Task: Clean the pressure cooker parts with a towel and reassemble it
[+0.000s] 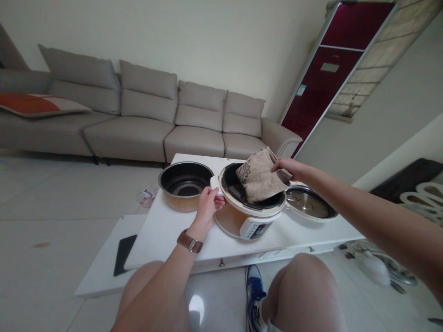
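A white and tan electric cooker (231, 220) stands on the white table, its top uncovered and its dark inside showing. My left hand (208, 204) is closed round the white side handle (217, 185) of the cooker. In my right hand (287, 167) is a folded beige cloth (261, 177) with a dark flower pattern, held over the cooker's opening; its lower edge hangs inside the rim. Left of the cooker sits the black inner pot (185, 203) with a gold outside. The round lid (309, 206) lies to the right, its metal underside facing up.
The white table (166, 235) has drawers on my side. On a lower white shelf at the left lies a dark flat object (125, 253). A grey sofa (134, 131) stands behind, and a dark red fridge (332, 69) at the back right. My knees are close to the table.
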`<state>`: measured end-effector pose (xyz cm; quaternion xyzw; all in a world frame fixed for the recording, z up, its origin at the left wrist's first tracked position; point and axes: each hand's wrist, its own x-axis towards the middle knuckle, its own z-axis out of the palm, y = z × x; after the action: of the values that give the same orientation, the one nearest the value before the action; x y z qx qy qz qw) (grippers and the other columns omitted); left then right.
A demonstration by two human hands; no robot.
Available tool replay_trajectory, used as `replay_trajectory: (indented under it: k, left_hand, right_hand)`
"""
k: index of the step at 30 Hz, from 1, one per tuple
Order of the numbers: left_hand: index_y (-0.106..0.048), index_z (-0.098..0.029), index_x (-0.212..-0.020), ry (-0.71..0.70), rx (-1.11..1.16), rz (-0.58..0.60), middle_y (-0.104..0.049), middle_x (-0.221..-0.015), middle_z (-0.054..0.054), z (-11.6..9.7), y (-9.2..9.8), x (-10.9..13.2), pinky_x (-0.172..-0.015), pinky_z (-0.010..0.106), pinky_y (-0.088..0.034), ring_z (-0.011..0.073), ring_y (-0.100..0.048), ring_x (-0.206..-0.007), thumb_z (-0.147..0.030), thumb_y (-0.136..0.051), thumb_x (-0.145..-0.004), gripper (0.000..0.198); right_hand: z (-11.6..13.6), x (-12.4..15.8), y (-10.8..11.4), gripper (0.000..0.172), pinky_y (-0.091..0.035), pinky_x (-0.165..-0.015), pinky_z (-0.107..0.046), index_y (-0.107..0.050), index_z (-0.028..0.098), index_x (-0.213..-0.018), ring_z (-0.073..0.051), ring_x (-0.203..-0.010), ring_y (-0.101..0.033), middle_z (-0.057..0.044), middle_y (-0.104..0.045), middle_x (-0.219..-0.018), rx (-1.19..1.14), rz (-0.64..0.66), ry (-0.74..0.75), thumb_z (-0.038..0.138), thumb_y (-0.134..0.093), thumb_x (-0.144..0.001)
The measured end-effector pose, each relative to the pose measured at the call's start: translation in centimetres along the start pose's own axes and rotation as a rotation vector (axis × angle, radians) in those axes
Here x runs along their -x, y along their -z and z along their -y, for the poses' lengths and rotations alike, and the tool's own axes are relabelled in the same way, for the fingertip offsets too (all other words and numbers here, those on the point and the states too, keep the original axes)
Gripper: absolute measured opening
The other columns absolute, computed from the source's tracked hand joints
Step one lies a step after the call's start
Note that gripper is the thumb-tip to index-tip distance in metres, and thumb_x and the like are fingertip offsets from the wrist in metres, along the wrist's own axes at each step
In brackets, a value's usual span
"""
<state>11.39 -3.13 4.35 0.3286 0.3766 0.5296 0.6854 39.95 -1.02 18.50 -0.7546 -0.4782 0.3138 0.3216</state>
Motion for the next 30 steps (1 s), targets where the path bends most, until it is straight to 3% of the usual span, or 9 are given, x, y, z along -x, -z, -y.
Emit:
replay_trajectory:
  k: [3,7,9,11,14,17,22,30]
  left_hand:
    - [-0.052,-0.021,-0.081,-0.003,0.003,0.004,-0.064,-0.060,-0.003,0.1,0.1,0.0,-0.048,0.017,-0.040,0.0091,-0.060,-0.051,-0.040,-0.074,-0.077,0.029]
    - [-0.051,-0.020,-0.080,-0.018,0.000,0.016,-0.064,-0.061,-0.003,0.2,0.1,0.0,-0.049,0.017,-0.040,0.0087,-0.060,-0.052,-0.040,-0.074,-0.076,0.031]
    - [-0.051,-0.020,-0.081,-0.028,-0.001,0.024,-0.064,-0.062,-0.003,0.2,0.1,0.0,-0.049,0.017,-0.040,0.0084,-0.059,-0.052,-0.041,-0.074,-0.075,0.032]
    - [-0.051,-0.021,-0.082,-0.029,-0.003,0.021,-0.064,-0.061,-0.003,0.2,0.0,0.0,-0.049,0.017,-0.040,0.0085,-0.059,-0.052,-0.041,-0.075,-0.074,0.033]
    - [-0.050,-0.021,-0.082,-0.024,-0.006,0.018,-0.063,-0.061,-0.004,0.1,0.0,0.0,-0.049,0.017,-0.040,0.0083,-0.059,-0.052,-0.042,-0.075,-0.073,0.034]
    - [-0.050,-0.020,-0.080,-0.024,-0.007,0.023,-0.063,-0.061,-0.003,0.1,0.1,0.0,-0.049,0.017,-0.040,0.0081,-0.059,-0.052,-0.043,-0.075,-0.073,0.035]
    - [-0.051,-0.020,-0.080,-0.015,-0.007,0.018,-0.064,-0.061,-0.003,0.1,0.2,0.0,-0.049,0.017,-0.040,0.0079,-0.059,-0.052,-0.043,-0.075,-0.072,0.034]
    - [-0.051,-0.020,-0.081,-0.016,-0.010,0.006,-0.063,-0.060,-0.003,0.1,0.0,0.0,-0.048,0.017,-0.040,0.0080,-0.058,-0.051,-0.041,-0.074,-0.073,0.032]
  right_hand:
    - [0.0,0.1,0.1,0.040,-0.056,-0.067,-0.033,-0.065,0.017,-0.106,-0.021,-0.067,-0.065,-0.003,-0.068,-0.073,0.029,-0.036,0.060,0.007,-0.059,-0.067]
    - [0.0,1.0,-1.2,0.034,-0.049,-0.080,-0.029,-0.070,0.016,-0.103,-0.024,-0.090,-0.066,-0.008,-0.075,-0.096,0.561,-0.069,0.487,0.007,-0.056,-0.073]
    - [-0.4,1.7,-2.8,0.031,-0.047,-0.083,-0.029,-0.071,0.018,-0.105,-0.025,-0.096,-0.066,-0.009,-0.076,-0.103,0.840,0.032,0.629,0.010,-0.057,-0.077]
    - [-1.2,2.1,-4.8,0.040,-0.046,-0.083,-0.028,-0.071,0.022,-0.115,-0.025,-0.100,-0.068,-0.008,-0.077,-0.110,0.981,0.217,0.679,0.012,-0.059,-0.079]
    - [-2.4,2.0,-7.4,0.050,-0.047,-0.082,-0.028,-0.071,0.024,-0.125,-0.026,-0.104,-0.071,-0.010,-0.077,-0.116,1.083,0.425,0.646,0.012,-0.061,-0.077]
    - [-3.3,1.3,-8.6,0.050,-0.049,-0.085,-0.029,-0.071,0.021,-0.127,-0.027,-0.107,-0.072,-0.012,-0.077,-0.118,1.097,0.472,0.601,0.016,-0.063,-0.078]
    - [-3.6,0.8,-8.6,0.049,-0.050,-0.090,-0.031,-0.074,0.018,-0.127,-0.029,-0.109,-0.073,-0.015,-0.077,-0.120,1.133,0.568,0.594,0.012,-0.057,-0.081]
    - [-2.9,1.8,-8.3,0.049,-0.050,-0.085,-0.029,-0.076,0.018,-0.124,-0.026,-0.104,-0.074,-0.014,-0.078,-0.115,1.100,0.648,0.545,0.010,-0.056,-0.080]
